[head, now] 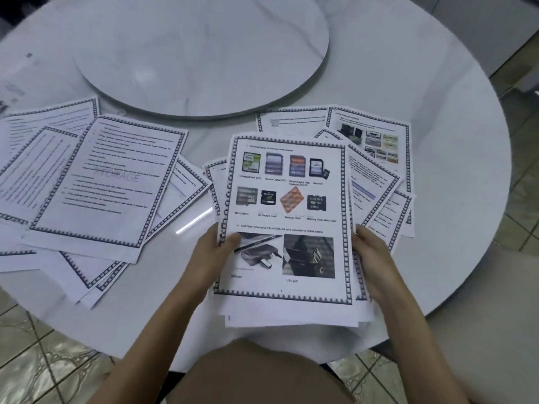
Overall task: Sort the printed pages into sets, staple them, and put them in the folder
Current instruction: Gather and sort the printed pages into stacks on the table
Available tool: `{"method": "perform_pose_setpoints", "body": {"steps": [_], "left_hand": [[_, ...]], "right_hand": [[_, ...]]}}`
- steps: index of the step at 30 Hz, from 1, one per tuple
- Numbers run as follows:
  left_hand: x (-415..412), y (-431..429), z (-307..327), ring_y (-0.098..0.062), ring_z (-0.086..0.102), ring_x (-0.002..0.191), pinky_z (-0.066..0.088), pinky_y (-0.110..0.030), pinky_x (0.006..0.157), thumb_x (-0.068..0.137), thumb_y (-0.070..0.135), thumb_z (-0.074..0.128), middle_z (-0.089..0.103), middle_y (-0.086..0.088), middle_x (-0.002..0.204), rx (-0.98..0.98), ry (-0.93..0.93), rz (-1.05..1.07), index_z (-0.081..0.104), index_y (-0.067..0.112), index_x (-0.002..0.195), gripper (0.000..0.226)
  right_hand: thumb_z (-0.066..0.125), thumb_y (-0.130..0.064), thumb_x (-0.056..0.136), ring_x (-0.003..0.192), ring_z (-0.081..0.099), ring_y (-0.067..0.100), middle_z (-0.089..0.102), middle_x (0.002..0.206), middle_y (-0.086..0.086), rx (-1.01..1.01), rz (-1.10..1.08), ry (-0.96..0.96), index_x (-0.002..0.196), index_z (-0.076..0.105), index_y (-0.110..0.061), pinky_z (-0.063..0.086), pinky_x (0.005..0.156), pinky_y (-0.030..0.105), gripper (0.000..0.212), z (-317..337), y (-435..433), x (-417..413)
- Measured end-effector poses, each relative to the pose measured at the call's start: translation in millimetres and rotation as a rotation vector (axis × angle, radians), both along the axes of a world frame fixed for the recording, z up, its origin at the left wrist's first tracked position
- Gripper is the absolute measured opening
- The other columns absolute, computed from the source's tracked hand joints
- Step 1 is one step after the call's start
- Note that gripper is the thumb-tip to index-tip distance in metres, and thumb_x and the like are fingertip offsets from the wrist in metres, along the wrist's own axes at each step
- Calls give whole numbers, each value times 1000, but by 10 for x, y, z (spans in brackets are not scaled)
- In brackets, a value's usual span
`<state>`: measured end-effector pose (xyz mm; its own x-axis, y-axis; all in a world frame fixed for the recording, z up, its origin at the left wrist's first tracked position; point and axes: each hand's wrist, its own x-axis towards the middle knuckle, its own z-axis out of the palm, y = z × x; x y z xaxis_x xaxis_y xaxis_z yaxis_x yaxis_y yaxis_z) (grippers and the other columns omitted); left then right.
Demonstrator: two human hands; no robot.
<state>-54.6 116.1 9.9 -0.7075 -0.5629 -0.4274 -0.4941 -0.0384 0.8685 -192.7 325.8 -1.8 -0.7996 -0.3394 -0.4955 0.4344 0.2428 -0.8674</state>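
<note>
I hold a stack of printed pages [287, 217] just above the near edge of the table. Its top sheet shows memory-card pictures and two USB photos inside a chequered border. My left hand [214, 252] grips the stack's left edge with the thumb on top. On the right edge, my right hand [372, 259] grips with its fingers under the sheets. More text pages [102, 185] lie spread out at the left. Other pages [376, 141] lie fanned at the right, partly under the held stack. No stapler or folder is in view.
The round white marble table [455, 158] carries a raised turntable [201, 53] at its centre. Tiled floor [43, 360] shows around the near edge. A white cabinet [495, 30] stands at the far right.
</note>
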Motion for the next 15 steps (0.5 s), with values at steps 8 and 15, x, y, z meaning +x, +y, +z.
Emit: {"method": "perform_pose_setpoints", "body": {"steps": [8,15], "left_hand": [[269,73,-149,-6,66,82,52,-17,65,90,10,53,66,11,97,86,-19,144,55,20,109,22],[410,61,-190,-10,62,95,49,-24,76,91,11,51,63,11,105,97,27,206,49,24,116,29]], "right_hand": [[33,-42,97,82,72,15,75,90,-1,40,77,-25,98,67,-24,57,66,24,38,-83,-203,312],[46,-26,95,87,66,29,69,96,16,199,192,69,94,62,-13,53,82,42,21,-196,-301,410]]}}
